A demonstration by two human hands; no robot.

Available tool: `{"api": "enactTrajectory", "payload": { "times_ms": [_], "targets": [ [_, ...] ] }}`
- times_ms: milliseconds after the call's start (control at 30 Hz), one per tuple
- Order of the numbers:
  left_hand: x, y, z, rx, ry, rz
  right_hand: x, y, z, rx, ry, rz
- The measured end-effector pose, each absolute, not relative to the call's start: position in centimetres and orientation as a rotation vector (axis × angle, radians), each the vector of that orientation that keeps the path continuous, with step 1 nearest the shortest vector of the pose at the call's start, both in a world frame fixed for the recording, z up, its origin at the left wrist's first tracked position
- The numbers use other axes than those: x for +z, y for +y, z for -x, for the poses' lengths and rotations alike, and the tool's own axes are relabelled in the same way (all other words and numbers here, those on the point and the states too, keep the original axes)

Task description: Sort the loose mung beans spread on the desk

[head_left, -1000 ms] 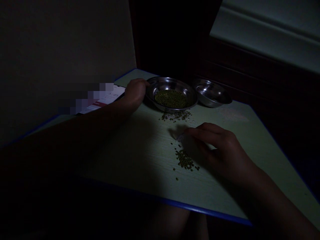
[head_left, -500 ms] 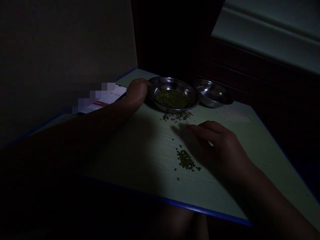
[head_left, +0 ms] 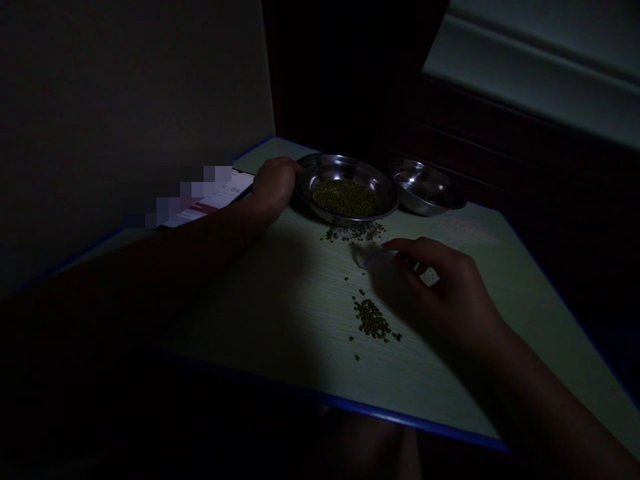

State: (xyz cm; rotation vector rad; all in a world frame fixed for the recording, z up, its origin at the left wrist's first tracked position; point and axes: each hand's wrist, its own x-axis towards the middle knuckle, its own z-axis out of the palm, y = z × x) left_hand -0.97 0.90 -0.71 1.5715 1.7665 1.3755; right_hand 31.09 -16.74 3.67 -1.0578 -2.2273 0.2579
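The light is dim. My left hand (head_left: 273, 183) is curled on the left rim of a steel bowl (head_left: 320, 165) that holds green beans (head_left: 345, 198). My right hand (head_left: 445, 287) rests on the pale green table (head_left: 280, 300), its fingers pinched round a small pale piece (head_left: 367, 257) that I cannot identify. That piece lies between a scatter of beans (head_left: 355, 232) just in front of the bowl and a small heap of beans (head_left: 373, 320) nearer to me. The heap lies just left of my right hand.
A second steel bowl (head_left: 425, 187), seemingly empty, stands right of the first. A printed sheet (head_left: 220, 193) lies at the table's left back. The table has a blue front edge (head_left: 400, 420). Dark furniture stands behind and to the right.
My right hand has moved away from me, from beside the near heap toward the beans by the bowl, carrying the pale piece along. My left hand has stayed on the bowl's rim.
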Motion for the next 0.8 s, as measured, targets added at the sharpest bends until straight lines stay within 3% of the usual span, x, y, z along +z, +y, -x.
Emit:
{"api": "enactTrajectory", "payload": {
  "times_ms": [200,400,800],
  "targets": [
    [-0.4,0.6,0.7,1.317,1.788,-1.614,2.6,-15.8,-30.7,0.376,-2.188,1.076],
    [-0.5,0.6,0.6,1.338,1.787,-1.583,1.7,-14.7,-31.2,0.260,-2.046,1.204],
    [-1.2,1.2,1.4,1.334,1.749,-1.627,2.9,-16.0,-30.1,0.564,-2.147,1.113]
  ]
}}
